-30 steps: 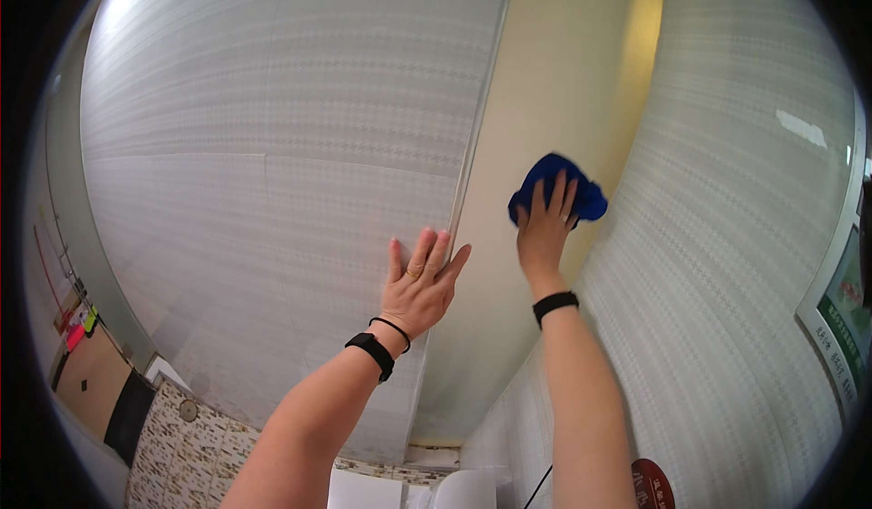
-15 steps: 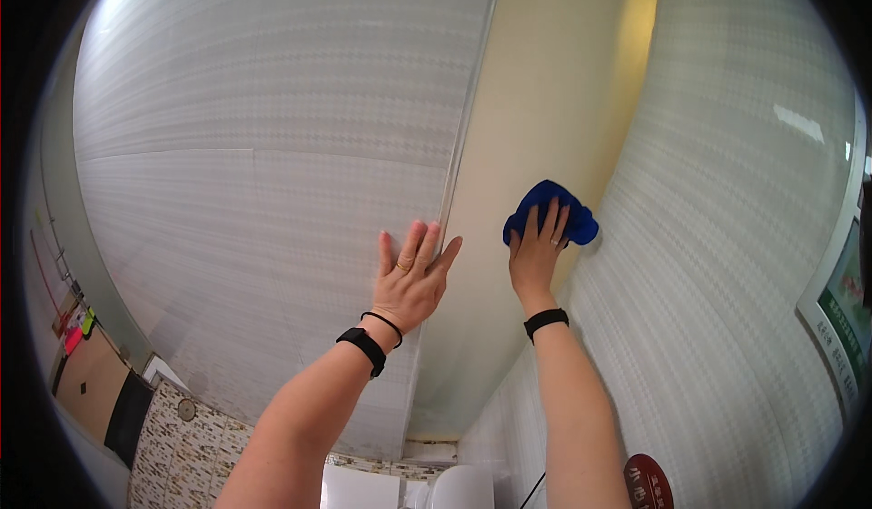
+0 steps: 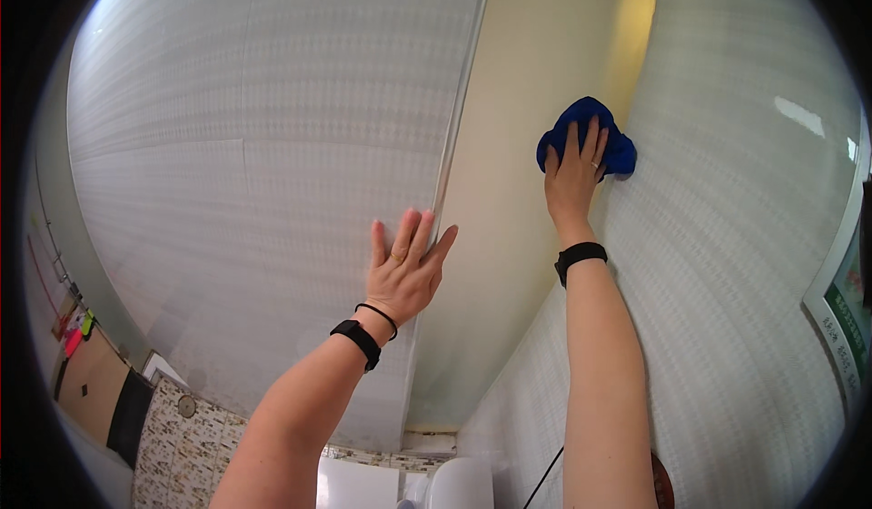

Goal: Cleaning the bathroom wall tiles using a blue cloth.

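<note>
A dark blue cloth (image 3: pixel 590 112) lies bunched against the cream-coloured panel (image 3: pixel 513 128), close to where it meets the right wall. My right hand (image 3: pixel 572 182) presses on the cloth, fingers spread over it and a ring on one finger. Further left, my left hand (image 3: pixel 402 268) rests with parted fingers on the white patterned panel (image 3: pixel 272 209), beside the thin edge strip (image 3: pixel 454 128) that borders the cream panel. Nothing is held in it. Both wrists wear black bands.
A patterned wall (image 3: pixel 727 218) rises along the right, with a framed sign (image 3: pixel 840 314) on it. White fixtures (image 3: pixel 460 484) stand low at the bottom. Mosaic floor tiles (image 3: pixel 173 441) with a round drain (image 3: pixel 186 406) lie lower left, near pink and yellow cleaning tools (image 3: pixel 74 338).
My right hand has slid the blue cloth up and to the right along the cream panel. My left hand stays at nearly the same spot by the edge strip.
</note>
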The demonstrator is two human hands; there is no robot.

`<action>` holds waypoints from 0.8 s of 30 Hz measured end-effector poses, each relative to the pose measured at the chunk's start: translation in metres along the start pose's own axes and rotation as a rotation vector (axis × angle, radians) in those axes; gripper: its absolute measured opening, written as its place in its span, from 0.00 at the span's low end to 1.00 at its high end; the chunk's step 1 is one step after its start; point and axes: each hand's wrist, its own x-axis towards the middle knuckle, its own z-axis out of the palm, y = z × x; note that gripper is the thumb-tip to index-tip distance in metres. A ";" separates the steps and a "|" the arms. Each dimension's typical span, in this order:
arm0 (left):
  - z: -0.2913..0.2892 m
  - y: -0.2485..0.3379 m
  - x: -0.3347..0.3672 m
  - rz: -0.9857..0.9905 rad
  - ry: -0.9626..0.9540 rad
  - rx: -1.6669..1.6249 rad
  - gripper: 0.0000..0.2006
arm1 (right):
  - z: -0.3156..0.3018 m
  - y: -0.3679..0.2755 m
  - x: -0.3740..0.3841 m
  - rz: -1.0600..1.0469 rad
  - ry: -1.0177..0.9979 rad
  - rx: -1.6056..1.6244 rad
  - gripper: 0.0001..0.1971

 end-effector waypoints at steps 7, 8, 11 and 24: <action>-0.010 0.003 0.010 -0.016 0.022 0.008 0.23 | -0.001 0.005 -0.042 0.036 -0.026 0.015 0.24; -0.009 0.003 0.011 -0.015 0.032 0.007 0.23 | 0.002 0.008 -0.055 0.019 -0.015 0.009 0.24; -0.009 0.005 0.011 -0.008 0.040 0.011 0.22 | 0.011 0.015 -0.100 0.044 -0.069 0.017 0.24; -0.004 0.012 0.015 -0.010 0.025 0.027 0.22 | 0.035 0.025 -0.257 0.191 -0.373 0.023 0.26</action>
